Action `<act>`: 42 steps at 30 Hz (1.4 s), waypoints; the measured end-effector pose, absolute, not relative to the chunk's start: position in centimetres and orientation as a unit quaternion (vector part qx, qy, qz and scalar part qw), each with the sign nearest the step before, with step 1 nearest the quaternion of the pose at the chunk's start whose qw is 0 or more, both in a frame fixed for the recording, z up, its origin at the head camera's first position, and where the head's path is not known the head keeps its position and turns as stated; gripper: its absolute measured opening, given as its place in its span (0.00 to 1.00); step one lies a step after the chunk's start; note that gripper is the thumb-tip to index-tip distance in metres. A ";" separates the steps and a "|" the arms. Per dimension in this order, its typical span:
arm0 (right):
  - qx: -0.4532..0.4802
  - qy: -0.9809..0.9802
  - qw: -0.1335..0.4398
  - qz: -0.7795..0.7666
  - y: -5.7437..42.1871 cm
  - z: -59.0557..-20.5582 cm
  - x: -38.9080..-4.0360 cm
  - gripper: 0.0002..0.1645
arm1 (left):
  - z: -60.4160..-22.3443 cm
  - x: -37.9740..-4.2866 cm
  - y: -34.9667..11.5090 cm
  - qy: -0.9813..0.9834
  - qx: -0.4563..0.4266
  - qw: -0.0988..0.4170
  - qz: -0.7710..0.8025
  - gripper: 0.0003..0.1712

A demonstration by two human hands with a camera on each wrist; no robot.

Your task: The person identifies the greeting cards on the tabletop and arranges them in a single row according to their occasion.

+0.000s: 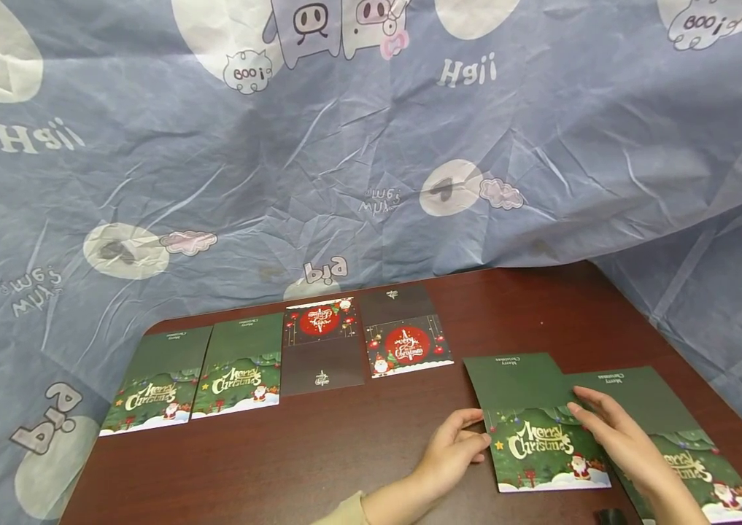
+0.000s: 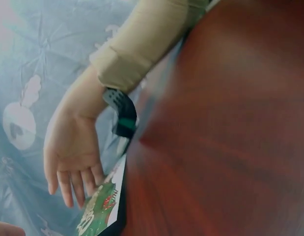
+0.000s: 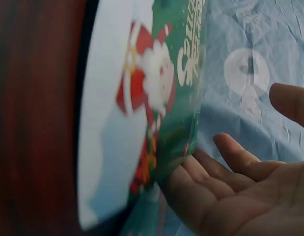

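Observation:
In the head view a green Merry Christmas card (image 1: 515, 390) stands out at the right of the table, overlapping the left side of a second green card (image 1: 640, 397). At its left edge is my left hand (image 1: 446, 456), fingertips right at the border. My right hand (image 1: 627, 441) comes from the other side, fingertips at the card's right edge. The right wrist view shows this right hand (image 3: 250, 196) with its thumb apart from the card (image 3: 117, 157). In the left wrist view the right hand's fingers (image 2: 78, 184) look straight, their tips near the card (image 2: 100, 214).
At the left lie two green cards (image 1: 154, 390) (image 1: 242, 383), then two dark Christmas cards with red circles (image 1: 325, 364) (image 1: 410, 350), one turned upside down. A small black object (image 1: 610, 516) shows at the bottom edge. Blue patterned cloth (image 1: 344, 146) hangs behind the brown table (image 1: 279, 467).

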State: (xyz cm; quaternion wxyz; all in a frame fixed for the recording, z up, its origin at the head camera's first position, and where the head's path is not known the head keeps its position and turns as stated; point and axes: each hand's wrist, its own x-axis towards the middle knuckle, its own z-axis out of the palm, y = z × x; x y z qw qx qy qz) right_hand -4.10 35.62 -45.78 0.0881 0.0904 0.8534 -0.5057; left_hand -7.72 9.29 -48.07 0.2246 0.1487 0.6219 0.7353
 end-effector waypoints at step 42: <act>0.118 0.833 0.045 -0.538 35.7 -44.1 -20.6 0.40 | -46.3 -23.2 12.4 0.654 0.038 0.211 0.726 0.33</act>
